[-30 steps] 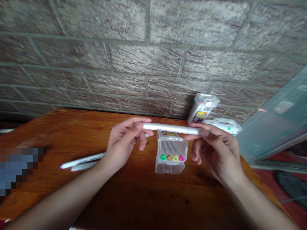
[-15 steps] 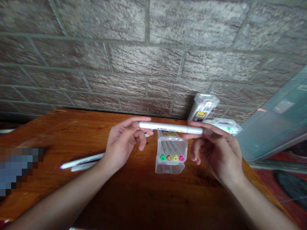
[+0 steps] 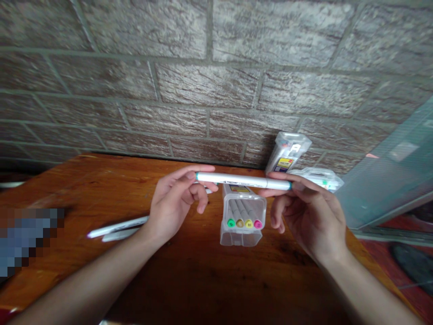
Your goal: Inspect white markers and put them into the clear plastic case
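A white marker (image 3: 237,179) with teal ends is held level above the table, its two ends pinched between my hands. My left hand (image 3: 176,198) grips the left end between thumb and fingers. At the right end, my right hand (image 3: 307,212) does the same, its lower fingers curled. Below and behind the marker lies an open clear plastic case (image 3: 244,225), its mouth towards me, with several markers in it showing green, brown, yellow and pink caps. Beside my left wrist, two loose markers (image 3: 118,226) lie on the wood, partly hidden by my arm.
Against the brick wall (image 3: 233,85) stands an upright clear marker case (image 3: 287,151). Another clear case (image 3: 320,178) lies beside it, partly behind my right hand. The wooden table (image 3: 216,284) ends at the right near a glass panel (image 3: 389,171). A blurred-out patch (image 3: 27,239) sits at left.
The marker and my hands stay nearly in place, with a slight shift to the right in view. The teal at the marker's ends shows more clearly now.
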A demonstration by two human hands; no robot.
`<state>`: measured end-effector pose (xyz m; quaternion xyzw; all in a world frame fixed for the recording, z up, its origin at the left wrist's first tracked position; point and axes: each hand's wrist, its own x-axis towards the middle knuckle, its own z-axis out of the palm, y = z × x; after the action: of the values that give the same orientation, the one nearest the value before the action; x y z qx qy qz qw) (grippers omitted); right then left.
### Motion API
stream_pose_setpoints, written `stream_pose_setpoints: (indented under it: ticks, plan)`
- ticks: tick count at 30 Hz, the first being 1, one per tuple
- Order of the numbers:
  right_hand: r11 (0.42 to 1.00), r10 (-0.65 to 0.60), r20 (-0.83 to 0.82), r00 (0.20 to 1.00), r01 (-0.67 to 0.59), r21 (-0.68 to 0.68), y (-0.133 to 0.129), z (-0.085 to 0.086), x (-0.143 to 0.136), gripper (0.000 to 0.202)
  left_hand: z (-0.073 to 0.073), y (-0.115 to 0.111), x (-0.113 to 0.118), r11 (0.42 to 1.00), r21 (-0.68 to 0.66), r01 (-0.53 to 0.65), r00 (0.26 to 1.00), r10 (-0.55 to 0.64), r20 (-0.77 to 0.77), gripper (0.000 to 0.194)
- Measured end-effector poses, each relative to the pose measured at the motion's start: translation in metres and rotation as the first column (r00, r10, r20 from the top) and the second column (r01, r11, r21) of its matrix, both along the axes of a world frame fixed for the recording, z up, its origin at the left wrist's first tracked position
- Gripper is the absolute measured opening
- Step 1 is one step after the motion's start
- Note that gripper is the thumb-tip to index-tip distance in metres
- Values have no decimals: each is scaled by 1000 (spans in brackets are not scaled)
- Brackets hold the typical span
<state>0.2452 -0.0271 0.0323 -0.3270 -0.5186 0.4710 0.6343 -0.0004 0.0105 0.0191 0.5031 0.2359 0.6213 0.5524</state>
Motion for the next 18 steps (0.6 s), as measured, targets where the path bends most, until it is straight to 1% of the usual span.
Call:
stream_pose_setpoints:
  ticks: [7, 11, 15, 18]
  plan:
    - [1000, 27, -29, 999, -27, -8, 1, 1, 1, 24, 0, 0, 0, 1000, 13, 24, 1000, -24, 14, 27]
    - [1000, 13, -12, 1000, -13, -6, 1, 1, 0, 24, 1, -1, -1, 1000, 10, 25, 1000, -25, 16, 27]
    - [1000, 4, 12, 1000, -4, 9, 1, 0, 0, 24, 1, -1, 0, 1000, 0, 2, 1000, -2, 0, 27]
    - [1000, -24, 26, 999, 24, 9, 1, 0, 0, 24, 0, 0, 0, 1000, 6, -9, 1000, 9, -16, 26]
